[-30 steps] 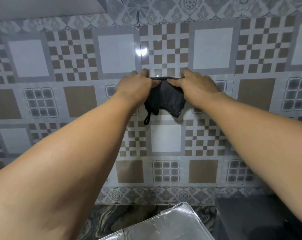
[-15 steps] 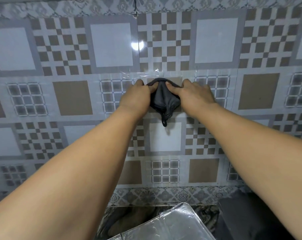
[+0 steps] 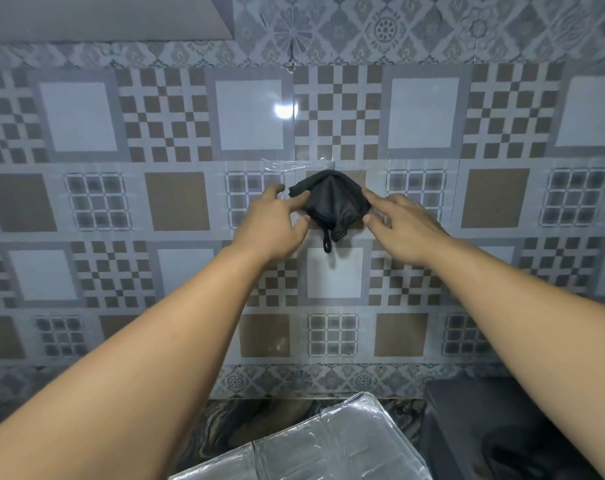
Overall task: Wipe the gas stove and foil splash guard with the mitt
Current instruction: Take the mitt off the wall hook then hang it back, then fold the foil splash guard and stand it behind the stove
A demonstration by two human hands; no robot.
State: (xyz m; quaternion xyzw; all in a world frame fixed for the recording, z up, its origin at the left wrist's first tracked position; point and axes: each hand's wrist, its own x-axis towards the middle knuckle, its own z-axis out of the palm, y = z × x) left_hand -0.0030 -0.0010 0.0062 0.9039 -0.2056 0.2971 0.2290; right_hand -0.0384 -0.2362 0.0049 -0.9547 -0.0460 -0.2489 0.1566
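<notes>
A dark grey mitt hangs bunched against the tiled wall from a clear stick-on hook, its small loop dangling below. My left hand is just left of the mitt, fingers spread, the index fingertip touching its cuff. My right hand is just right of it, fingers apart, fingertips at the mitt's edge. Neither hand closes around it. The foil splash guard lies shiny and creased at the bottom centre. The stove's burners are not visible.
Patterned grey and brown wall tiles fill the view. A dark marble counter runs along the wall's foot. A dark grey boxy object sits at the bottom right. A grey overhang is at top left.
Both hands gripped the mitt against the wall before. Now their fingers have spread and drawn slightly outward and down, and the mitt hangs on the hook.
</notes>
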